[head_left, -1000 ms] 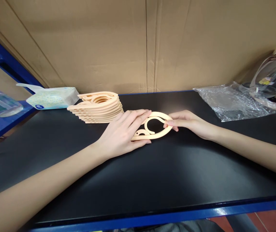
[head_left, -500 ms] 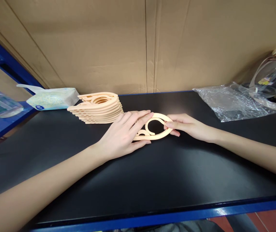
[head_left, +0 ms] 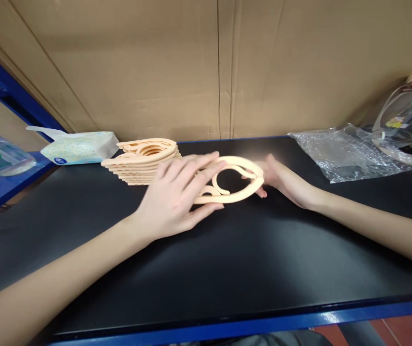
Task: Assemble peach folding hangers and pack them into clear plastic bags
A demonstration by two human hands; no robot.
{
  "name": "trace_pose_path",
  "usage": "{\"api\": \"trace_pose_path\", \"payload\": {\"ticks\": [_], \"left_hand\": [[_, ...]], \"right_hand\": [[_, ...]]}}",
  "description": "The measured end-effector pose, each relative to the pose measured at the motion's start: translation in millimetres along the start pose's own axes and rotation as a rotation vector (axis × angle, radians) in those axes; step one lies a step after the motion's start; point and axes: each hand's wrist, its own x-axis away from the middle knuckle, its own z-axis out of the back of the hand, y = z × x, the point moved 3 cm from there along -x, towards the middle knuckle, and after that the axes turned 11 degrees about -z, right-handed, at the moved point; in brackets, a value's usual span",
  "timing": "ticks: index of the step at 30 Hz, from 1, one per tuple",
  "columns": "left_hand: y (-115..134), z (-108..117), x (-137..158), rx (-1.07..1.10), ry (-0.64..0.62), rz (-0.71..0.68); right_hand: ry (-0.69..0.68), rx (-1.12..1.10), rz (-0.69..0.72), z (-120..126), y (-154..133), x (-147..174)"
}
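A peach plastic clothes hanger (head_left: pixel 240 197), folded into a narrow loop with a curved hook inside it, is tilted with its rounded right end raised over the black table. My left hand (head_left: pixel 175 197) grips its left part, thumb below and fingers across the top; that part is hidden under the palm. At the rounded end is my right hand (head_left: pixel 272 173), with its thumb up and apart and its fingers partly hidden behind the hanger. A neat stack of similar peach hangers (head_left: pixel 130 166) lies just beyond my left hand.
A tissue pack (head_left: pixel 79 147) lies at the back left, near a blue metal frame (head_left: pixel 21 108). Clear plastic wrap (head_left: pixel 343 154) and a transparent bag (head_left: pixel 407 115) are at the right. Cardboard (head_left: pixel 155 67) stands behind the black table (head_left: pixel 206 274).
The hanger's right end has lifted and tilted up. My right thumb has come off it and the hand has opened. My left hand has shifted slightly left, still gripping.
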Motion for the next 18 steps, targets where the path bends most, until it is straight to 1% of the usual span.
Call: {"api": "trace_pose_path", "payload": {"ticks": [3, 5, 6, 7, 9, 11, 12, 13, 15, 18], "left_hand": [[-21.2, 24.2, -2.6, -0.032, 0.147, 0.109], [-42.5, 42.9, -1.7, -0.019, 0.224, 0.226], [-54.9, 51.5, 0.7, 0.0, 0.238, 0.302], [-67.6, 57.7, 4.1, 0.078, 0.206, 0.36], [-92.8, 68.7, 15.5, 0.238, 0.21, 0.454], [-118.3, 71.7, 32.6, 0.389, 0.133, 0.629], [-129.0, 72.7, 40.6, 0.417, 0.109, 0.664], [-138.4, 72.6, 47.7, 0.43, 0.064, 0.684], [-152.6, 72.1, 58.1, 0.439, 0.008, 0.674], [-160.8, 70.2, 63.7, 0.425, -0.052, 0.641]], "right_hand": [[0.036, 0.012, -0.02, 1.7, 2.2, -1.6], [0.047, 0.038, -0.026, 1.0, 1.3, -1.0], [0.052, 0.046, -0.026, 0.5, 0.5, -0.5], [0.053, 0.053, -0.026, 0.0, -0.2, 0.0], [0.052, 0.063, -0.025, -0.8, -1.2, 0.6], [0.053, 0.07, -0.019, -1.3, -1.7, 0.8], [0.052, 0.076, -0.015, -1.5, -1.9, 0.8], [0.051, 0.083, -0.012, -1.8, -2.0, 0.7], [0.052, 0.098, -0.011, -2.3, -2.2, 0.8], [0.054, 0.116, -0.015, -2.8, -2.9, 1.1]]}}
